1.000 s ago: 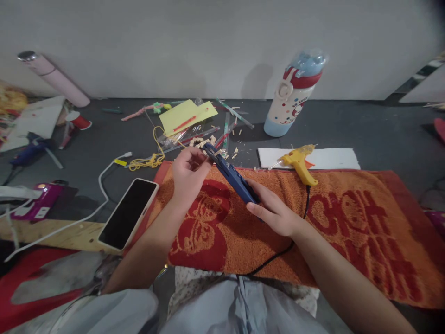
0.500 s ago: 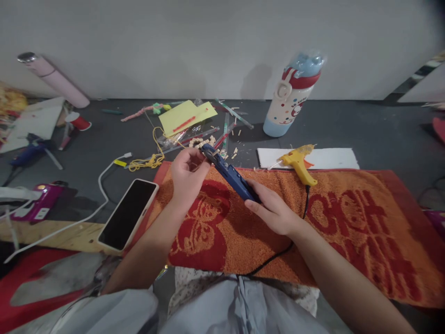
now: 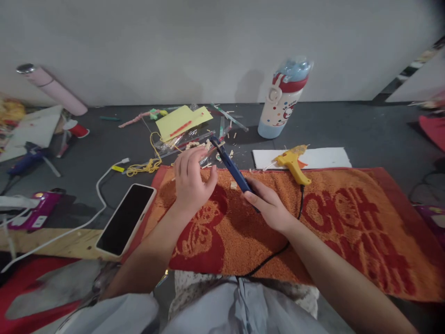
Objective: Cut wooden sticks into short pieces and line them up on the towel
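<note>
My right hand (image 3: pixel 266 204) grips the lower end of a slim dark-blue phone case (image 3: pixel 234 171), tilted and seen nearly edge-on; whether a phone is inside I cannot tell. Left of its upper end, my left hand (image 3: pixel 193 178) is raised with thumb and fingers apart, holding nothing that I can make out. Below the case, a small pale wooden piece (image 3: pixel 233 185) rests on the orange-and-red towel (image 3: pixel 257 246). More small pale sticks lie scattered behind the case, partly hidden by my left fingers.
On the white board (image 3: pixel 330 157) lies a yellow glue gun (image 3: pixel 294 162), its black cord crossing the towel. A patterned bottle (image 3: pixel 281 102) stands behind. To the left are a phone (image 3: pixel 125 220), a white cable (image 3: pixel 99 185), yellow cord (image 3: pixel 148 166) and yellow paper (image 3: pixel 181 121).
My left hand has come away from the case's upper end, and its fingers have spread. The case has turned more edge-on. The wooden piece on the towel now shows.
</note>
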The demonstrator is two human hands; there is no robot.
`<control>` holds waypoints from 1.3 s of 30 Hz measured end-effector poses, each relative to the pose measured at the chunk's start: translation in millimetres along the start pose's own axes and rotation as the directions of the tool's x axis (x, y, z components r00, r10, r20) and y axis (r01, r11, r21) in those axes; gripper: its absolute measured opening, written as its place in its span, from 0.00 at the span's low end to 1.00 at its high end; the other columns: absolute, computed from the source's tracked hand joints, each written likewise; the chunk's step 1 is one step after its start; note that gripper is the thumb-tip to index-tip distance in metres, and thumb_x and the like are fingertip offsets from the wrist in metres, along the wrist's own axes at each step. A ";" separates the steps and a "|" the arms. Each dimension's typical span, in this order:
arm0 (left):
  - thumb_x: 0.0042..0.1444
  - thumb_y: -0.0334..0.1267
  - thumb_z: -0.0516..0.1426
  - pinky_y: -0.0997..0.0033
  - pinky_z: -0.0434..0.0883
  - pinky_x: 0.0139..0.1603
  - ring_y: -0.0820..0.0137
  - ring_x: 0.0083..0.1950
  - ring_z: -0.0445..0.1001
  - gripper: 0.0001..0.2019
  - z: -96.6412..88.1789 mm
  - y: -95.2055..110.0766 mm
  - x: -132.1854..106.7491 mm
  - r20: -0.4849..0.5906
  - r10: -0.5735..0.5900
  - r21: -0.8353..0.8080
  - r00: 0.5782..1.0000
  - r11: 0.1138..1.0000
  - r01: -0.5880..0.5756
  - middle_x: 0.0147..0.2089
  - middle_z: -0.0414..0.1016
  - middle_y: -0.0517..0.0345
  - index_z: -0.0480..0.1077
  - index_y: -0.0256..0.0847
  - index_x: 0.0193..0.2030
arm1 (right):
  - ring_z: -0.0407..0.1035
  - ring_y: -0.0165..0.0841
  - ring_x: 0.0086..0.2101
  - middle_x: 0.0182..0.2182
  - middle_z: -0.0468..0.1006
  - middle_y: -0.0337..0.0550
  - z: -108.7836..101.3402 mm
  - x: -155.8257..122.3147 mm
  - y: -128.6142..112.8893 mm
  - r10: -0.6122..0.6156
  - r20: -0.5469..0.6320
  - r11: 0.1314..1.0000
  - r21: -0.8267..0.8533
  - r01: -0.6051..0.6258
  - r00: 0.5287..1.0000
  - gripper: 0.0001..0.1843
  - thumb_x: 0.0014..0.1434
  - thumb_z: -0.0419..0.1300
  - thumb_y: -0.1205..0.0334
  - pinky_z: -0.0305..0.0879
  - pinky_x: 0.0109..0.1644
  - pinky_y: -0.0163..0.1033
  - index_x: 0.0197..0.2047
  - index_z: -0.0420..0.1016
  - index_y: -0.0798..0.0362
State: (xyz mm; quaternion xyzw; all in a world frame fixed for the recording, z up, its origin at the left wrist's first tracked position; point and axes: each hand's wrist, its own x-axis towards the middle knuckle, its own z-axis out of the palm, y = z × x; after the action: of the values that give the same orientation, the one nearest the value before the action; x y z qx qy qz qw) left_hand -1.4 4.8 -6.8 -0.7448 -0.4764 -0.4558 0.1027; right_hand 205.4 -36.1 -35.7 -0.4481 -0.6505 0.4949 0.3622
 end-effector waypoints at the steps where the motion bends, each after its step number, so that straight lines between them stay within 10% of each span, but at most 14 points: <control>1: 0.58 0.36 0.55 0.58 0.67 0.57 0.62 0.54 0.71 0.14 0.4 -1.2 -0.8 0.035 -0.020 0.033 0.999 0.999 0.019 0.50 0.73 0.47 0.64 0.39 0.51 | 0.69 0.37 0.34 0.34 0.74 0.45 0.0 0.1 0.1 0.005 0.000 1.000 0.013 -0.005 1.000 0.27 0.63 0.51 0.45 0.66 0.39 0.42 0.57 0.65 0.56; 7: 0.63 0.37 0.51 0.70 0.71 0.39 0.68 0.39 0.77 0.10 2.9 -14.5 -5.4 0.110 -0.076 0.108 0.991 0.992 0.064 0.39 0.78 0.52 0.71 0.39 0.44 | 0.69 0.41 0.42 0.42 0.75 0.51 0.9 -1.4 -3.0 0.000 0.045 1.000 0.025 -0.001 0.999 0.29 0.62 0.51 0.44 0.66 0.44 0.44 0.58 0.64 0.56; 15: 0.61 0.31 0.51 0.74 0.71 0.36 0.71 0.35 0.77 0.09 -1.2 -23.2 -0.9 0.014 0.089 0.049 0.996 0.995 -0.089 0.34 0.79 0.52 0.73 0.37 0.36 | 0.68 0.46 0.50 0.50 0.73 0.55 -0.2 -2.9 -2.0 -0.037 0.072 0.999 0.029 0.035 0.997 0.34 0.60 0.51 0.39 0.64 0.52 0.50 0.61 0.62 0.55; 39: 0.60 0.32 0.48 0.73 0.69 0.35 0.71 0.34 0.75 0.11 -5.7 -20.4 1.1 0.172 0.019 0.005 0.985 1.000 -0.020 0.32 0.78 0.55 0.71 0.40 0.31 | 0.70 0.42 0.42 0.43 0.76 0.50 -6.5 -2.6 -10.8 -0.088 0.123 0.993 -0.066 0.096 0.989 0.27 0.63 0.50 0.45 0.65 0.48 0.48 0.58 0.65 0.55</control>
State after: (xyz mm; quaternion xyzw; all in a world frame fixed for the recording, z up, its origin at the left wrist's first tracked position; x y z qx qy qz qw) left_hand -21.0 12.8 -8.5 -0.7856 -0.4777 -0.3873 0.0682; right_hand 209.7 -37.6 -23.7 -0.3997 -0.7083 0.4801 0.3288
